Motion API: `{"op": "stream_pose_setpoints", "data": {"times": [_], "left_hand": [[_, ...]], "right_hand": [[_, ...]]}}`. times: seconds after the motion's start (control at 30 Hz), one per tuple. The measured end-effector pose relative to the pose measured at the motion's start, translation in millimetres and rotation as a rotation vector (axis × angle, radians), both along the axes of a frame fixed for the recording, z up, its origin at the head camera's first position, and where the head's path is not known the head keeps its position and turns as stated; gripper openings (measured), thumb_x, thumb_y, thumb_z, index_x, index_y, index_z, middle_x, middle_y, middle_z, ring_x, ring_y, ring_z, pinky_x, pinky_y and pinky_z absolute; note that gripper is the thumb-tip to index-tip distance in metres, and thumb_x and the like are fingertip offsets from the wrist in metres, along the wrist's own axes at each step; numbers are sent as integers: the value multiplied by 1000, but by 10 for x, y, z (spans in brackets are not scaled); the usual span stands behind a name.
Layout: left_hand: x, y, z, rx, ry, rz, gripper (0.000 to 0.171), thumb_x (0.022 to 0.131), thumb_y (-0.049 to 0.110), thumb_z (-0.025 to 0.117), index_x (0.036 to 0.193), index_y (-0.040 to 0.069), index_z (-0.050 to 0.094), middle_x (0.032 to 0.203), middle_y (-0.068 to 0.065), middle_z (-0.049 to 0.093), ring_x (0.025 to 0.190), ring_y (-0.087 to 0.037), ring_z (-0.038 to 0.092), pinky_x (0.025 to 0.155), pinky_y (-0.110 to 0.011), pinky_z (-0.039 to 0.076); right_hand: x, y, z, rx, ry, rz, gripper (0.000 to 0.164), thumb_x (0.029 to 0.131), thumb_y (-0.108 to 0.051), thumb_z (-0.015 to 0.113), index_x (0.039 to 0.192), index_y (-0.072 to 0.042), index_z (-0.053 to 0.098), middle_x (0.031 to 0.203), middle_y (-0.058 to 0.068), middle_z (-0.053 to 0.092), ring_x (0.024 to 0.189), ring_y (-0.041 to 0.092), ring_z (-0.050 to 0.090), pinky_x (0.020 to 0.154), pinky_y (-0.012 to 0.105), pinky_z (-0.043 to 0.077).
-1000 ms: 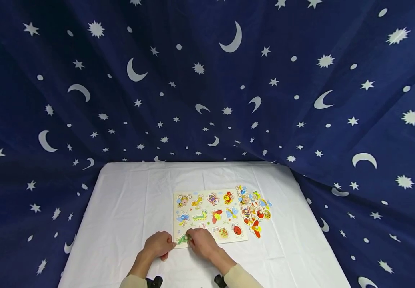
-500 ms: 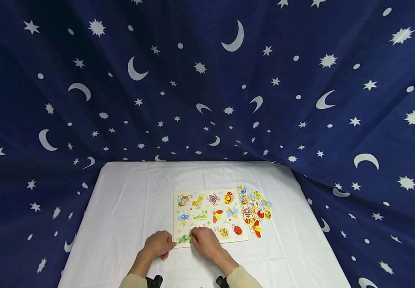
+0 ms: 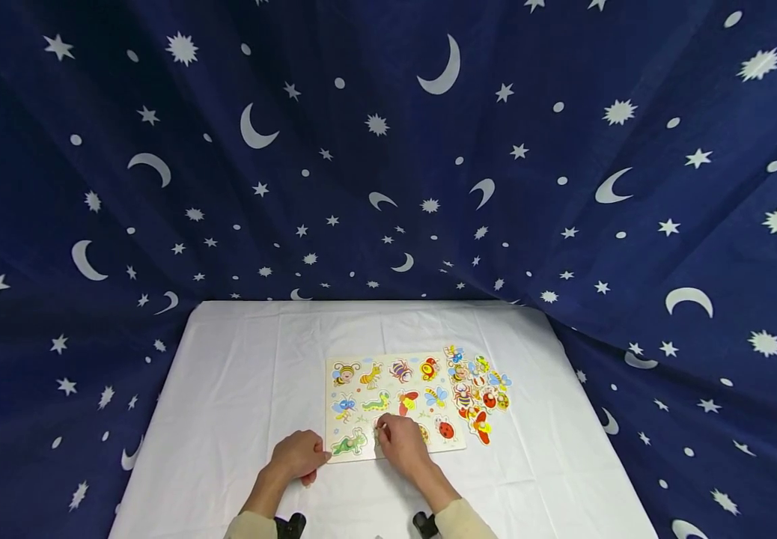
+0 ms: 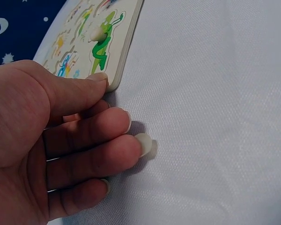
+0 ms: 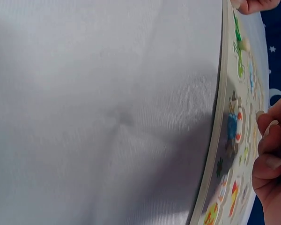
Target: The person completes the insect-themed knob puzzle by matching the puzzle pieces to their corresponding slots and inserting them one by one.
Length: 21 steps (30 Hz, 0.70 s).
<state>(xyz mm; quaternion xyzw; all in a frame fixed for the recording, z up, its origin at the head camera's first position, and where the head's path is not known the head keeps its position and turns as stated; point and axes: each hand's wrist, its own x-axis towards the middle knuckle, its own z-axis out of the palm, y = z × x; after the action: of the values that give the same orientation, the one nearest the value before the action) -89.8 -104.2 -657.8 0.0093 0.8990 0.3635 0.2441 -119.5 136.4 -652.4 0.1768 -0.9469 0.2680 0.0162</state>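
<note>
Though seemingly empty, bent right fingers [image 5: 280, 111] over puzzle board [image 3: 385, 381], slack left fingers [image 4: 96, 157] at its corner, insect pieces [image 3: 489, 401] alongside.

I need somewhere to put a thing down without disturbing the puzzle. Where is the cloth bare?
The white cloth is bare left of the board and left hand, between board and curtain, and right of the loose pieces. Crowded: the board's right edge, where those pieces cluster, and its near side, by the right hand.
</note>
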Motion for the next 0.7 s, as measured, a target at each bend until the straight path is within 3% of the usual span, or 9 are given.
{"op": "stream_pose_setpoints", "data": {"times": [0.2, 0.37, 0.57, 0.7], "left_hand": [[-1, -4, -11, 8, -12, 5, 32, 87, 25, 68, 62, 15, 52, 42, 4, 55, 34, -9, 53, 39, -23, 31], [2, 18, 17, 6, -21, 1, 32, 88, 26, 68, 63, 15, 52, 43, 3, 56, 35, -10, 54, 40, -24, 32], [11, 9, 61, 5, -25, 16, 32, 87, 26, 69, 62, 14, 52, 44, 1, 57, 35, -12, 54, 41, -25, 33], [17, 0, 48, 6, -25, 12, 32, 87, 26, 68, 63, 15, 52, 44, 2, 57, 35, -11, 54, 42, -24, 32]], "right_hand": [[-31, 82, 2, -15, -36, -59, 4, 87, -13, 66, 83, -14, 67, 59, -13, 53, 51, -1, 41, 49, 19, 34], [-52, 167, 5, -41, -28, -162, 4, 85, -11, 67, 82, -13, 67, 56, -12, 50, 48, 0, 39, 47, 19, 33], [-69, 237, 21, -46, -38, -171, 4, 84, -11, 66, 82, -15, 67, 57, -11, 51, 49, 0, 40, 48, 19, 33], [-96, 345, 10, -53, -16, -245, 2, 84, -12, 66, 82, -12, 67, 57, -10, 53, 50, 2, 42, 49, 21, 34]]}}
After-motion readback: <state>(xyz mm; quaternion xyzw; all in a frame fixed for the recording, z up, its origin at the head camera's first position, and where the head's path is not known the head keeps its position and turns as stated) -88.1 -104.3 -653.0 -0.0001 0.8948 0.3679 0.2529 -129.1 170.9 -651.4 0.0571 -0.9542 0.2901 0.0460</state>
